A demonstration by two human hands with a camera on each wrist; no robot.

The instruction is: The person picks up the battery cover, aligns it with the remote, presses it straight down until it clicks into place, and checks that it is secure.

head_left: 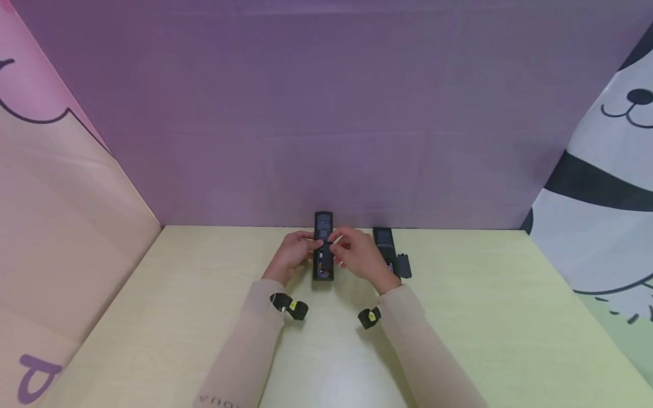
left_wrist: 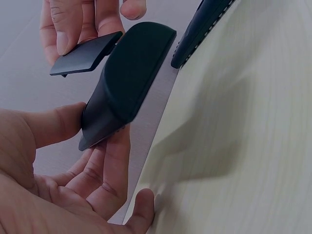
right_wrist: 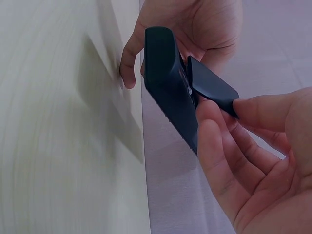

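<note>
A black remote control [head_left: 323,226] is held back side up above the table, its battery compartment uncovered with batteries [head_left: 321,264] showing inside. My left hand [head_left: 292,253] grips the remote by its edges, thumb on one side and fingers on the other. Between thumb and fingers of my right hand [head_left: 361,254] is a thin black battery cover [right_wrist: 213,84]. This cover is tilted away from the remote's back, one end close against it; in the left wrist view the cover [left_wrist: 85,58] stands out at an angle. Whether it touches the compartment edge I cannot tell.
A second black remote [head_left: 384,237] lies on the table [head_left: 204,317] beyond the right hand, its battery compartment partly hidden by that hand. Next to it rests a loose black battery cover [head_left: 404,266]. A purple backdrop [head_left: 326,113] rises behind the table's far edge.
</note>
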